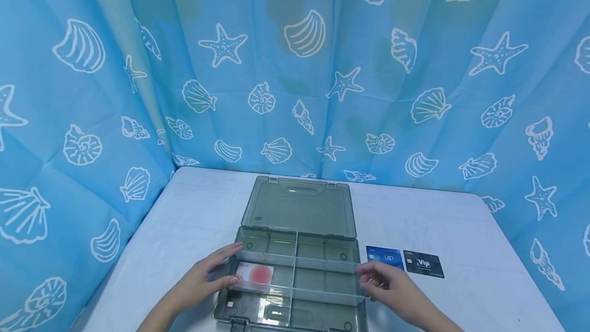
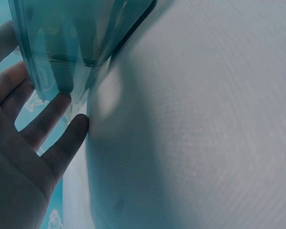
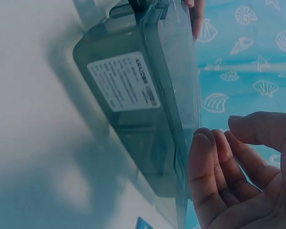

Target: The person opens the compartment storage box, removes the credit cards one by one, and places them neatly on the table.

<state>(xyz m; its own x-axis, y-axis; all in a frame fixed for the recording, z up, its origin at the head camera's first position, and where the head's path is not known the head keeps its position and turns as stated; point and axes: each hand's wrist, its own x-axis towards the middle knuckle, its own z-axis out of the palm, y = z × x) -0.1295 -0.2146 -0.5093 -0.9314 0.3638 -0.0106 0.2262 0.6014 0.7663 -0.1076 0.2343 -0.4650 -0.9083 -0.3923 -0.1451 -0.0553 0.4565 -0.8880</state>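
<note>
A translucent grey-green divided box (image 1: 329,250) lies with its lid (image 1: 299,204) folded back. Clear divider strips (image 1: 327,297) cross it. A white card with a red circle (image 1: 260,274) lies in the middle left compartment, and a dark VIP card (image 1: 237,309) in the front left one. My left hand (image 1: 203,278) is at the box's left side, thumb and forefinger at the rim; its other fingers (image 2: 69,138) spread along the outer wall. At the right rim is my right hand (image 1: 387,286), fingers loosely bent and thumb apart from them, with nothing between.
On the white table (image 1: 479,229), right of the box, lie a blue VIP card (image 1: 387,255) and a black Vip card (image 1: 424,264). A white printed label (image 3: 124,82) is stuck on the box's outer side. Blue seashell-patterned curtain (image 1: 276,65) surrounds the table at the back and sides.
</note>
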